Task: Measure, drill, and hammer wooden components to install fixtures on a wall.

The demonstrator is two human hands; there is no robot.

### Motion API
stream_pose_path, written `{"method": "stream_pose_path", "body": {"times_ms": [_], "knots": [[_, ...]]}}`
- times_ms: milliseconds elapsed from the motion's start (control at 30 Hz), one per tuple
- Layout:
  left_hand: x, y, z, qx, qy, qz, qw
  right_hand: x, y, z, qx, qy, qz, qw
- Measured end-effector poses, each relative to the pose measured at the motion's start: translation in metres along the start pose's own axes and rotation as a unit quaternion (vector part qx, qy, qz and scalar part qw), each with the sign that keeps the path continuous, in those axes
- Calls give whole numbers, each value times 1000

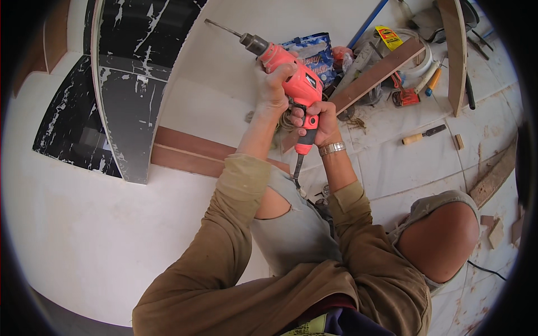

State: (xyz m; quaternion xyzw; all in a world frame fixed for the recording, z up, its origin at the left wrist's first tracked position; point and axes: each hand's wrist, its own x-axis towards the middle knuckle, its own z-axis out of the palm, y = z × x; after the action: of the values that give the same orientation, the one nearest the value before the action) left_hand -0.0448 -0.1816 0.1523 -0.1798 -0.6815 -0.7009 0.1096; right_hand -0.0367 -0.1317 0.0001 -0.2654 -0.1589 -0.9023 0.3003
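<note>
Both my hands hold a red and black power drill, its chuck pointing to the upper left. A long thin drill bit sits in the metal chuck. My left hand cups the drill's body just behind the chuck. Around the handle, near the trigger, is wrapped my right hand, with a metal watch on that wrist. From the handle's base a dark cord runs down past my knee. Left of the bit stands a black marbled panel with a curved, pale edge.
Brown boards lie beyond my knee. To the right are a leaning plank, a white bucket among tools, an upright board and a wooden-handled chisel. Wood scraps lie on the tiled floor at far right.
</note>
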Motion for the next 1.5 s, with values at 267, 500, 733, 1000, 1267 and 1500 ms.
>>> {"method": "stream_pose_path", "body": {"times_ms": [267,500,733,1000,1267,1500], "knots": [[5,2,-5,-23,-33,8,999,-3,-5,13,-40,25,-12,999],[3,5,-8,-42,-53,-4,998,-3,3,17,-43,38,-13,998],[7,7,-9,-34,-70,-1,997,-3,3,21,-43,29,-18,999],[5,8,-7,-40,-63,-5,997,-2,5,19,-52,33,-21,998],[8,6,-15,3,-45,4,999,1,13,15,-29,27,-12,999],[8,8,-19,18,-50,-2,999,3,18,11,-5,1,-12,1000]]}}
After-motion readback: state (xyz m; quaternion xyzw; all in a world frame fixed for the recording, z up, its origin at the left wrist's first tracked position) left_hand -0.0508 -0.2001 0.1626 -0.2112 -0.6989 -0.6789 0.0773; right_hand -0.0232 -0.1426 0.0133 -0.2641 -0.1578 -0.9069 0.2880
